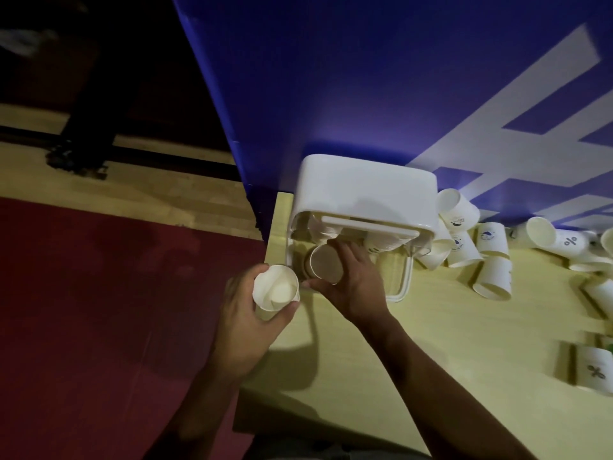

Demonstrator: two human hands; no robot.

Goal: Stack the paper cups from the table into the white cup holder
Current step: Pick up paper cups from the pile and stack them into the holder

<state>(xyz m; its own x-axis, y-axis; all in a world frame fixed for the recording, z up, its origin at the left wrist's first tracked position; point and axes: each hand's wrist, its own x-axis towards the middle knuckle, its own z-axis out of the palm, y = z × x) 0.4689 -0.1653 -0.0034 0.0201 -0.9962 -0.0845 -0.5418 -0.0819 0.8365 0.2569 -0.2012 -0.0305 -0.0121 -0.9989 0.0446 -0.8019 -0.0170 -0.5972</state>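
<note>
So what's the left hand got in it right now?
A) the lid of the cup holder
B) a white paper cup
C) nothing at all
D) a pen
B: the left hand grips a white paper cup, its open end facing the camera, just left of the white cup holder, while the right hand holds a second cup at the holder's front.
</note>
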